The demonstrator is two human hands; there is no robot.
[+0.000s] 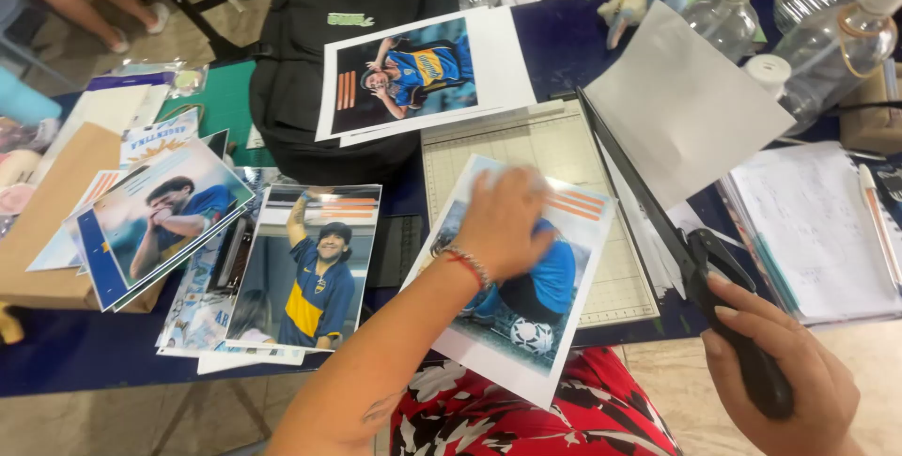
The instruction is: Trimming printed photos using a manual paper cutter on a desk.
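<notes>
My left hand (pixel 503 221) lies flat on a printed photo of a football player (pixel 545 324), pressing it onto the gridded bed of a paper cutter (pixel 526 151). My right hand (pixel 785 376) grips the black handle of the cutter's blade arm (pixel 629 179), which is raised at an angle over the board's right edge. The photo's white lower corner hangs past the table's front edge. A red and blue bracelet sits on my left wrist.
Other player prints lie to the left (pixel 319 263) and on a black bag (pixel 423 71). A stack of prints sits on a brown envelope (pixel 150 221). Clear bottles (pixel 836 43), a blank sheet (pixel 686 104) and a notebook (pixel 813 231) are at the right. Other people's legs show at the back.
</notes>
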